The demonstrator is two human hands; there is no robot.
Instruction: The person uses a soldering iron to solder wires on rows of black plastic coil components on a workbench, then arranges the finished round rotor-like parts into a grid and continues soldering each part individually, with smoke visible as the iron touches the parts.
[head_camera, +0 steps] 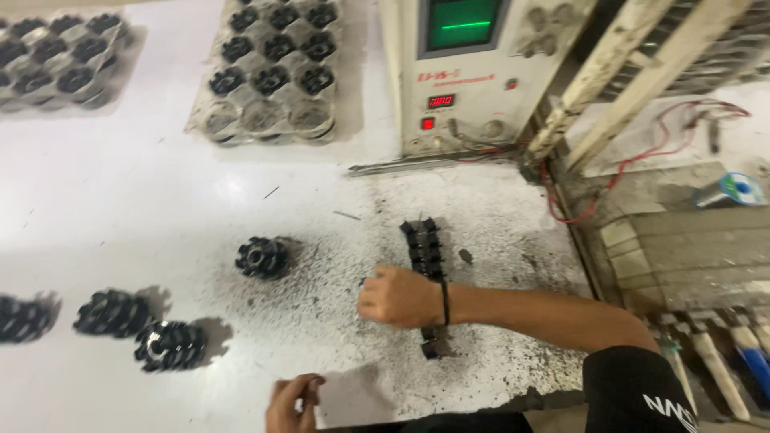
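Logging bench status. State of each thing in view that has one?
right hand: closed in a fist, over the black toothed strip
left hand: fingers curled, contents unclear
test unit: powered, green screen and red readout lit
near tray: mostly filled, front row looks empty
far tray: filled
loose black rotor: standing alone on the table
red wires: lying loose on the side bench
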